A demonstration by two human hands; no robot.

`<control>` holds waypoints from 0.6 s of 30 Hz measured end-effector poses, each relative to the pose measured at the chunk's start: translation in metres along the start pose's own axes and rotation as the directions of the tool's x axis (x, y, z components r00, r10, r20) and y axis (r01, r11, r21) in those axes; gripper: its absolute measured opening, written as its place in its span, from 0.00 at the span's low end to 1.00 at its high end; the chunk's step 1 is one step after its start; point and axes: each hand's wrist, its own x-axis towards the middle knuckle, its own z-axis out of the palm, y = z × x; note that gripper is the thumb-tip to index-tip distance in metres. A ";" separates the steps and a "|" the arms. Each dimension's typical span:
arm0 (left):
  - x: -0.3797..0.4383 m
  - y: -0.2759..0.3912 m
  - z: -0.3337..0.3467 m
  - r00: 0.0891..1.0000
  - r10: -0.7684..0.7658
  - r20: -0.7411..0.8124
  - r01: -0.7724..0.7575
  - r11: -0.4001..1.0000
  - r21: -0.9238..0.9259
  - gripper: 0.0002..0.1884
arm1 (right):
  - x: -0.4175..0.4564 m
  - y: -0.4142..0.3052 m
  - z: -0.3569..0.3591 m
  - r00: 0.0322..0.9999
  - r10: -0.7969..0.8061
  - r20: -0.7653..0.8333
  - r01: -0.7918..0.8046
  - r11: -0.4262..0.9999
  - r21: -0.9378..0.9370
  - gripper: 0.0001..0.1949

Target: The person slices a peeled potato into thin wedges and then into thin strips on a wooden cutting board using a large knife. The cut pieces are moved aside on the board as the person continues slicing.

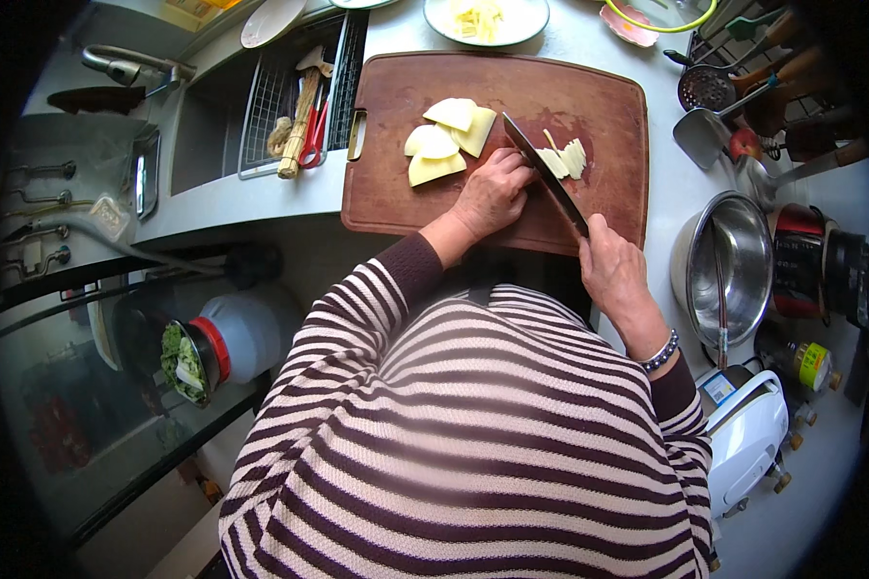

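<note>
My right hand (614,268) grips the handle of a kitchen knife (550,177), its dark blade slanting across a brown wooden cutting board (398,79). Close against the blade's left side, my left hand (497,188) rests on the board with curled fingers; whatever lies beneath them is hidden. Thick, pale yellow pieces of a peeled vegetable, possibly potato (434,141), lie overlapping to the left of the blade. On its other side are thin cut strips (571,158), some lying close together. A damp reddish patch surrounds them.
A plate of pale strips (525,20) stands beyond the board. The sink (206,137) with a wire rack (253,145) is at left. To the right are a steel bowl (684,268), a spatula (699,137), a skimmer (706,88) and a white appliance (749,441).
</note>
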 end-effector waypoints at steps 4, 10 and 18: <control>0.000 0.000 0.001 1.000 -0.008 -0.004 0.008 1.000 -0.001 0.15 | 0.008 0.004 0.006 0.994 -0.091 -0.068 0.089 0.996 -0.030 0.07; 0.000 0.001 0.001 1.000 -0.007 -0.011 0.007 1.000 0.026 0.14 | 0.024 -0.005 0.023 0.998 -0.010 -0.057 0.008 0.999 -0.048 0.06; 0.001 0.003 -0.002 0.999 -0.017 -0.033 0.019 0.997 0.072 0.12 | 0.019 0.000 0.018 0.997 -0.021 -0.080 0.021 1.000 -0.006 0.07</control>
